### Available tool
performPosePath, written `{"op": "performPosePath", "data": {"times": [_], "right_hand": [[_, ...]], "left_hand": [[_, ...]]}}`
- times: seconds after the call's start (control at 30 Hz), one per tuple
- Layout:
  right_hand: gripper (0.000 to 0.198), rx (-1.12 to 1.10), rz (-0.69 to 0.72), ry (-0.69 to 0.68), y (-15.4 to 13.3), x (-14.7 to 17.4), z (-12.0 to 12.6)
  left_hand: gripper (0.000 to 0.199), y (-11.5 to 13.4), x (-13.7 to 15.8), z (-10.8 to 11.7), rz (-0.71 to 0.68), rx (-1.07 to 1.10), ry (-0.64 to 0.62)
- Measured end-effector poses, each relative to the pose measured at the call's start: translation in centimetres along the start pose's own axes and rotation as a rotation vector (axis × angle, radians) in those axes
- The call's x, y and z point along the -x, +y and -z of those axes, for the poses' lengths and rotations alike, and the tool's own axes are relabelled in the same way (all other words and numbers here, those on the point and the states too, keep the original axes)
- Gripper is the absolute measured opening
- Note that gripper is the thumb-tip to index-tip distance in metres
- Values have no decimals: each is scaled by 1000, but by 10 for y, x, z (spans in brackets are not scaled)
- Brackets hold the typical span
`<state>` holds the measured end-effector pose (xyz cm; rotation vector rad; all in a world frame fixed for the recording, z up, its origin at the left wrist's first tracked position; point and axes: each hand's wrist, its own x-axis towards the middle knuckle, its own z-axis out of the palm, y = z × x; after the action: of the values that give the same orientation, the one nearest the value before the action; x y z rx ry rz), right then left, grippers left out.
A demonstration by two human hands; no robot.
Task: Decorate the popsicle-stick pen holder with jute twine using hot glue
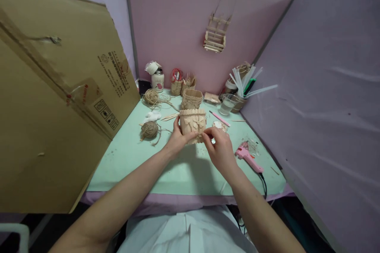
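My left hand [177, 139] is closed round the left side of a small wooden pot [192, 120], its thumb across the lower front. The pot has a scalloped rim and petal-shaped wood pieces on its wall, and it is held a little above the table. At its lower right edge my right hand [220, 147] makes a pinch, thumb and forefinger against the wall. Whatever may be between those fingertips is too small to make out. Just behind the held pot is a second wooden pot [192, 99]. A pink glue gun [249, 158] lies to the right of my right hand.
Twine balls [149, 130] and a twine coil [151, 97] lie on the left. A pink pen [219, 118], a clear cup [228, 104] and glue sticks [243, 81] are at right. A large cardboard sheet [59, 99] borders the left, purple panels [320, 87] the right.
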<state>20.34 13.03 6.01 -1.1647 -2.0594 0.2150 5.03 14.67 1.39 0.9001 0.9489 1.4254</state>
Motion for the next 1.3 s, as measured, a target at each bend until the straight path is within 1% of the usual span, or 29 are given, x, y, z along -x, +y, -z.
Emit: {"op": "performPosePath", "data": {"times": [0.1,0.2,0.27,0.47,0.67,0.87,1.03,1.17,1.3], "right_hand": [[14,-19,23,63,-3,2,-4],[9,-91,3,106,-4,2,-6],[7,-130,-4,103,-3,1,-5],[13,-160,-14,63,3,1,0],[12,-158,37,40,2,0,3],[11,-60,116,56,5,-2,1],[16,95,179,63,5,-3,1],[17,218,176,91,4,-2,3],[14,228,146,76,10,0,3]], "left_hand": [[119,1,1,0,5,-11,1],[120,2,1,0,8,3,0],[121,2,1,0,10,10,1],[118,1,0,0,6,-1,3],[118,4,2,-2,10,-1,9],[118,4,1,-1,15,-7,8],[118,4,2,-2,23,-15,10],[115,2,1,-1,17,-22,10],[117,2,1,-1,15,-3,9]]}}
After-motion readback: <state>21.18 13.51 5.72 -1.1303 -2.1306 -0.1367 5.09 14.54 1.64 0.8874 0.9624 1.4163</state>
